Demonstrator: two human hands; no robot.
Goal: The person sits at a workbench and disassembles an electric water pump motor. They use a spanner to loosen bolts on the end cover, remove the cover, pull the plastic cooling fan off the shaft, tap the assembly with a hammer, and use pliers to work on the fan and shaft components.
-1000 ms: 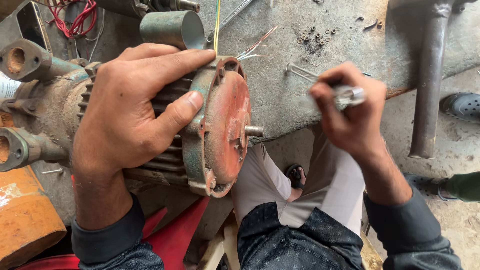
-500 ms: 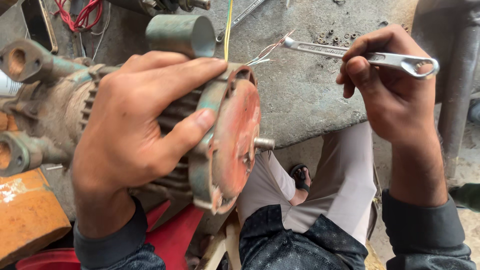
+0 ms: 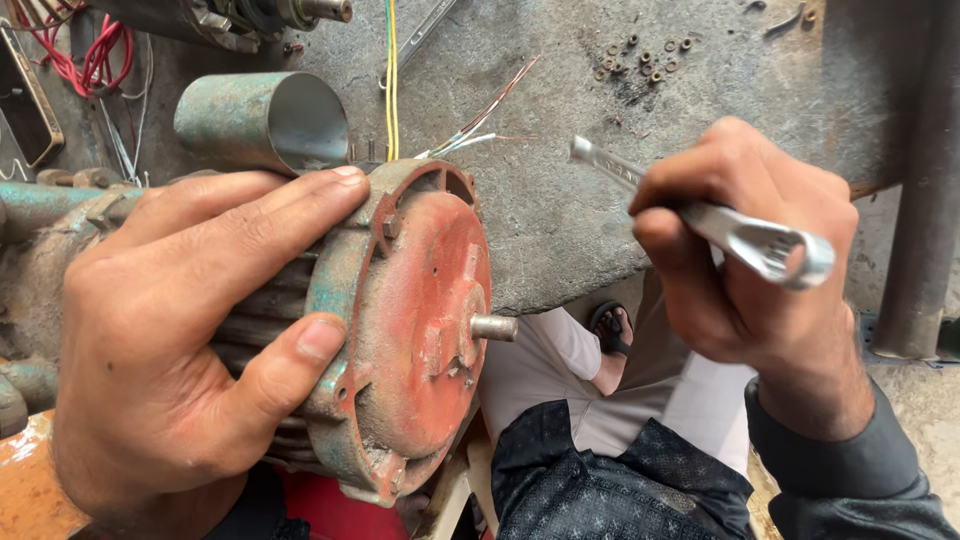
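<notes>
gripping the motor (image 3: pixel 400 330) with our left hand (image 3: pixel 170 340), shaft pointing right. our right hand (image 3: pixel 740 270) is closed on a wrench (image 3: pixel 720 225), just right of it.

A rough grey metal bench top (image 3: pixel 600 210), stained and pitted, carries everything; a short green-painted metal tube (image 3: pixel 260 120) lies on its side near the back left; a scatter of small nuts and washers (image 3: pixel 640 58) sits toward the far edge; thin coloured wires (image 3: pixel 470 120) trail across the middle; a yellow and green cable (image 3: pixel 391 70) runs straight back; red wiring (image 3: pixel 85 50) is bundled at the far left corner.
</notes>
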